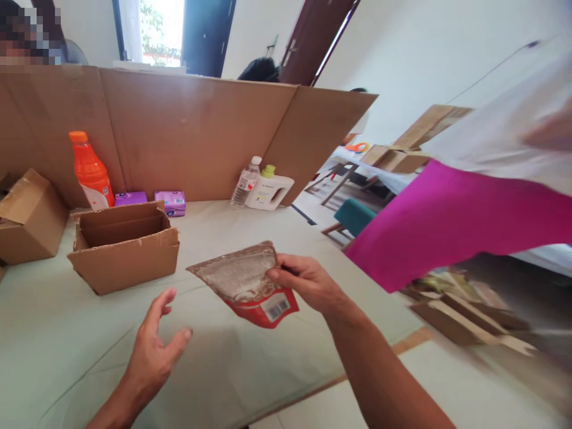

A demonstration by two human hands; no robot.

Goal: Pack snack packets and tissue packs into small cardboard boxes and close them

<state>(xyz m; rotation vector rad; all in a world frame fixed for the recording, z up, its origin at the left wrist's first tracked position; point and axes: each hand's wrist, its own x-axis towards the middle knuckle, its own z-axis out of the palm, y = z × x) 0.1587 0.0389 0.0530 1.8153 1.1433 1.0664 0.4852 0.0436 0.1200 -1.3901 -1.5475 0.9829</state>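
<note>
Your right hand (pixel 304 283) has the pouch (pixel 243 280) pinched at its right edge, thumb on top and fingers curled underneath. The pouch is in the air above the tabletop (pixel 250 381), to the right of the open cardboard box (pixel 123 250) and apart from it. It is tilted, with the brownish top end up and left and the red end with the barcode label hanging low. Your left hand (pixel 154 351) is open with the fingers spread. It holds nothing and hovers below and to the left of the pouch without touching it.

The weak point, as I judge it, is that one-edge pinch. Most of the pouch sticks out unsupported, so its contents could sag to one side and twist it out from between your thumb and fingers. Your left hand is not under it to catch it.

Another person in a white top and magenta trousers (pixel 447 220) stands close by your right arm, and a brush from that side could jog your grip.

The orange bottle (pixel 92 173), purple packets (pixel 170 201), water bottle (pixel 245 183) and white jug (pixel 270 190) stand along the cardboard screen (pixel 192 137), well apart from your hands. I see little risk there.
</note>
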